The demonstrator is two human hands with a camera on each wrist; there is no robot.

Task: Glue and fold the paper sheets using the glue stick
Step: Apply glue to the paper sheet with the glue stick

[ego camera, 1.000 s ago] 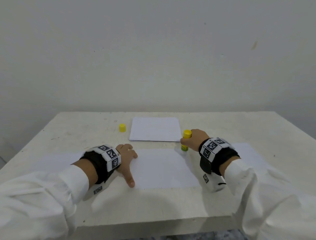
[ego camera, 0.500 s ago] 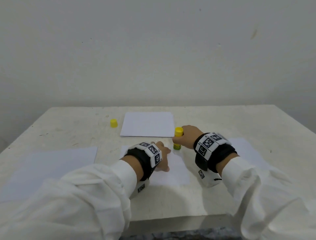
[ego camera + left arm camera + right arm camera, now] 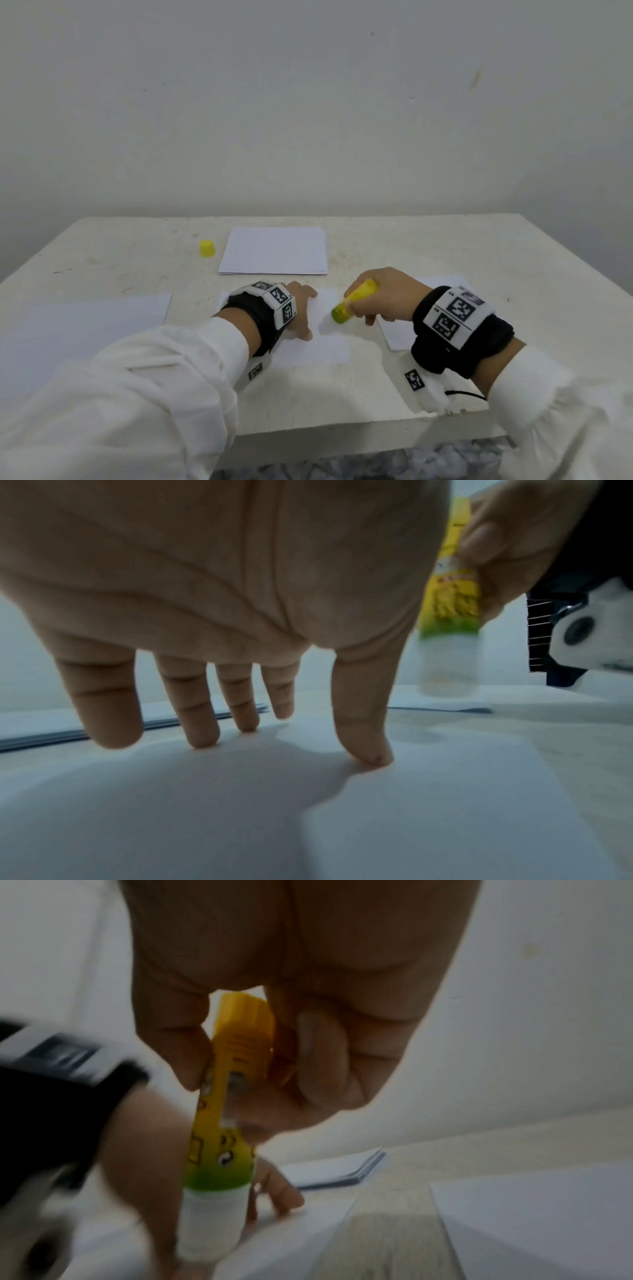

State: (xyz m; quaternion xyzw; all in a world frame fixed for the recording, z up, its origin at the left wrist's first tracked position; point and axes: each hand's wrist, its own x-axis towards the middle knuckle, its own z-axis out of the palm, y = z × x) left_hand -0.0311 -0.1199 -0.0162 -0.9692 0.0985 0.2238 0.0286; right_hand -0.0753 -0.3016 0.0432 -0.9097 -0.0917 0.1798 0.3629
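**Glue goes on the small sheet**

The step now looks like rubbing glue onto the small paper sheet point(image 3: 318, 342) that lies near the front edge of the table point(image 3: 479, 253), about in the middle. To do it well, I think the glue tip should come down flat on the paper and slide in slow, even lines, close to the sheet's edge but not over it, so no glue gets on the table. The sheet must not slip, so it needs a firm press the whole time. Pushing too hard could wrinkle the thin paper.

The left hand point(image 3: 299, 308) lies spread out wide, with straight fingers, and its thumb and fingertips point(image 3: 202, 739) press down on the sheet. It holds nothing.

The right hand point(image 3: 383, 298) is curled around the yellow glue stick point(image 3: 352, 301), which has its lid off. The white glue end point(image 3: 209, 1229) points down at the sheet. I cannot tell if it touches the paper yet.

The yellow cap point(image 3: 207, 248) stands near the back edge, just left of a stack of paper point(image 3: 274, 250). More sheets lie by the left edge point(image 3: 85, 322) and under the right wrist point(image 3: 394, 334)
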